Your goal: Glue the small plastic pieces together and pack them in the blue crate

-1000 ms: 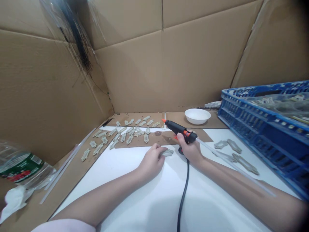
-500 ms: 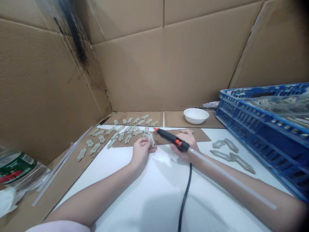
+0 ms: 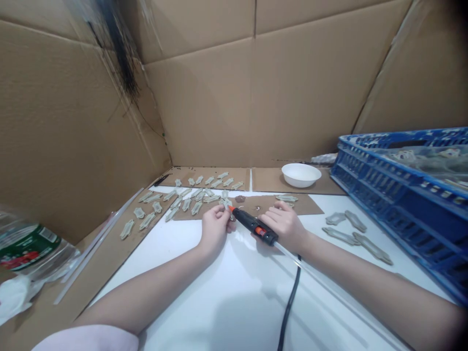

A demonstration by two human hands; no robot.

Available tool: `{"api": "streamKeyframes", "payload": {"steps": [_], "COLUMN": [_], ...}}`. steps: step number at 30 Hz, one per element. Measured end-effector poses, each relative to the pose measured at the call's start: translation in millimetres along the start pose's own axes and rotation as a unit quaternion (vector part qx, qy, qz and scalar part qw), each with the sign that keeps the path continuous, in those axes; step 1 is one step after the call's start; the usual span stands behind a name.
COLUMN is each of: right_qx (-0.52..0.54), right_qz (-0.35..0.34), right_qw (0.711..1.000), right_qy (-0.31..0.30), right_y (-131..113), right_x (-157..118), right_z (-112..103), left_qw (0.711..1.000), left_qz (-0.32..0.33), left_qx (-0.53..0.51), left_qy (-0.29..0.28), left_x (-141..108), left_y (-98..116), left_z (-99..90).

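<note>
Glue gun (image 3: 252,225) swung lower, its tip now at the held piece (image 3: 225,202)

Since the previous frame, the orange nozzle (image 3: 231,208) has dropped to the small pale piece; whether they touch, I cannot tell. The left hand's (image 3: 215,228) grip pinches that piece over the near part of the cardboard strip (image 3: 310,205); the right hand's (image 3: 287,226) grip is wrapped around the gun.

Fingertips sit just beside the nozzle, so a slip could burn them. Loose pieces (image 3: 196,208) crowd just beyond; a stray drip might stick to one. The black cord (image 3: 290,302) or the long glue stick (image 3: 305,265) along the right forearm could snag and tug the aim.

Most room lies on the near white surface (image 3: 175,282), which the cord crosses; the blue crate (image 3: 369,195) bounds the right, the cardboard wall (image 3: 204,112) the back.
</note>
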State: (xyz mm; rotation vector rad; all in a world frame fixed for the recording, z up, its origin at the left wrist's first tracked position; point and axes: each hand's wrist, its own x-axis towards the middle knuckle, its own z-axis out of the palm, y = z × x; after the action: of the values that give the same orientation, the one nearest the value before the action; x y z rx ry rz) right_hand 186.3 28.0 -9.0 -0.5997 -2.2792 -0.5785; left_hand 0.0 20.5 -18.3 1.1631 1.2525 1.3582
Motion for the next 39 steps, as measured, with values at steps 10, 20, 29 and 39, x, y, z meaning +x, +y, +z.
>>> {"api": "streamKeyframes", "payload": {"steps": [10,20,29,39], "right_qx": [-0.004,-0.013,-0.019,-0.028], "right_qz": [0.005,0.013,0.013,0.015], "right_qw": [1.0,1.0,1.0,0.999], "right_qy": [-0.008,-0.014,-0.014,-0.018], "right_y": [0,-1,0,1], "right_x": [0,1,0,-1], "right_z": [3,2,4,6], "left_qw": [0.997,0.994,0.992,0.993], "left_qz": [0.054,0.074,0.081,0.076], "left_qx": [0.057,0.076,0.095,0.087], "left_qy": [0.023,0.014,0.01,0.012], "left_x": [-3,-9,-9,-11], "left_y": [1,9,8,10], "left_z": [-2.1,1.1,0.3,1.0]}}
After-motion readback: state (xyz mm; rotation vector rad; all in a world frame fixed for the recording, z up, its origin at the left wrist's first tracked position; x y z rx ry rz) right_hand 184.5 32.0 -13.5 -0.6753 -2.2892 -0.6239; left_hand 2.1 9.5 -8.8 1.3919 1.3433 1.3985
